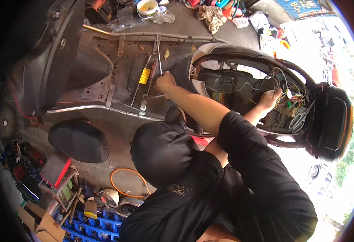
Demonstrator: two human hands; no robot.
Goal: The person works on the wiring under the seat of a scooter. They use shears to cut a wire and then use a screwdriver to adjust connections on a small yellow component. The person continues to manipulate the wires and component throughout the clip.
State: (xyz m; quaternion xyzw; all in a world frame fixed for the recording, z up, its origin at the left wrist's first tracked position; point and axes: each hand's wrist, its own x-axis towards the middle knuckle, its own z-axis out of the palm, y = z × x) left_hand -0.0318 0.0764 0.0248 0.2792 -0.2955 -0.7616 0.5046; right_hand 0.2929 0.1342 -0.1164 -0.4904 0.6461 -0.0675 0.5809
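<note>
My arms cross over a stripped scooter, its bare metal footboard [98,94] on the left and its open seat bay [241,82] on the right. Reaching to the left, my right hand [167,84] is closed round the lower end of a long metal rod-like tool [159,54]. My left hand [269,100] passes beneath the right arm into the bay. Its fingers are closed among a bundle of thin coloured wires [284,86]; the fingertips are partly hidden. Beside the right hand, a yellow-marked rod tool [144,76] and a slim red-handled tool [152,69] lie on the footboard.
A black seat [78,140] rests on the ground at left. Near it are a red-topped stool [56,171], an orange hose [118,171] and a blue crate [98,226]. Beyond the scooter stand a white bucket [147,9] and a crumpled rag [211,18].
</note>
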